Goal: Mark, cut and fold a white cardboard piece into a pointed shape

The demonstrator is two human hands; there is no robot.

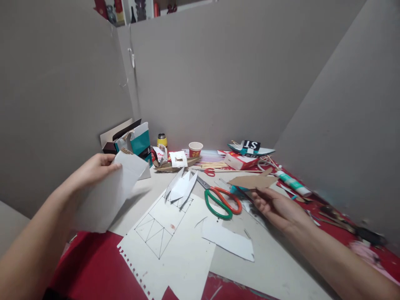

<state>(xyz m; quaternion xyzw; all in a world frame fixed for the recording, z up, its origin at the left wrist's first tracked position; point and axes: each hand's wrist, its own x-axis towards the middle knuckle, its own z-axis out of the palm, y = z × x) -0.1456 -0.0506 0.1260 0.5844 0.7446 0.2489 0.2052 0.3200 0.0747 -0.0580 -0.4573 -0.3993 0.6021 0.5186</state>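
Note:
My left hand (101,167) pinches a white sheet of paper or thin card (108,198), lifted at the left above the table. Between the fingers of my right hand (271,203) is a pointed brown cardboard piece (251,181), held up on the right. Scissors (220,203) with one green and one orange handle lie in the middle, near my right hand. Under them rests a punched-edge sheet with a line drawing (159,233). Folded, pointed white paper pieces (181,186) stand on its far end, and a white offcut (229,240) lies at its right.
At the back are a paper cup (196,149), a yellow jar (161,141), small red scissors (208,171) and a teal box (140,141). A paper boat (251,148) and a red-white box (240,160) sit back right, near a green-white tube (293,183). Grey walls (206,83) enclose the table.

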